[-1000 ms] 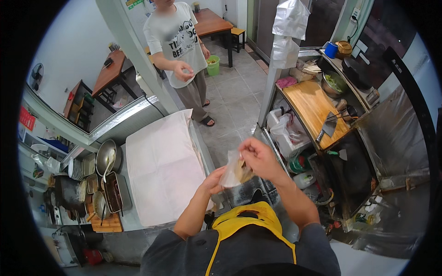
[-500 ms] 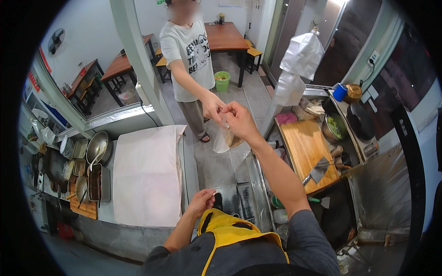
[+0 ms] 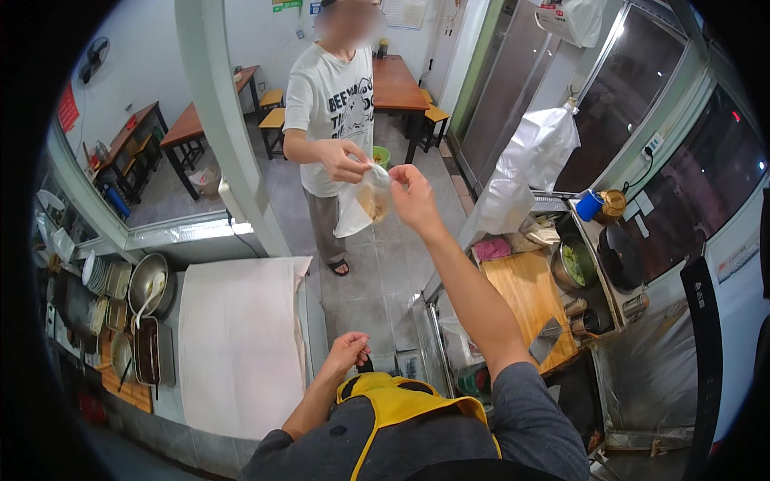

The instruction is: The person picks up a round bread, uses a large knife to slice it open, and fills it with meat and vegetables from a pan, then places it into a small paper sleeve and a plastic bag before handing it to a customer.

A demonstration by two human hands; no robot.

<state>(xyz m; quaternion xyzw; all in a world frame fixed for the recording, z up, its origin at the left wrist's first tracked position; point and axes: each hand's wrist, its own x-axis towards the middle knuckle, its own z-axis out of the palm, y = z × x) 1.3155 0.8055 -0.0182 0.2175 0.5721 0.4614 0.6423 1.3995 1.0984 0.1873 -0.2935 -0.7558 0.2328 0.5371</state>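
Looking down past the yellow-and-grey apron (image 3: 401,409), I see my left hand (image 3: 346,353) low at the waist, fingers loosely curled w/ nothing in them, parked just beside the white paper-covered counter (image 3: 233,337), prob. idle because the other arm does the work. My right hand (image 3: 413,196) is stretched far out front, arm nearly straight, thumb and fingers pinched on the top edge of a small clear plastic bag w/ brownish food inside (image 3: 365,204); the bag hangs below the pinch so its weight stays in the bottom. The other person's hand (image 3: 345,160) grips the same top edge from the opposite side, so the bag sits between both of us, over the grey tiled floor. That person in a white printed T-shirt (image 3: 333,104) stands facing me. To my right, a wooden cutting board (image 3: 525,301) and a metal pot of green veg (image 3: 573,264); left, steel bowls and trays (image 3: 144,289). Farther back, brown wooden tables w/ stools (image 3: 397,84).
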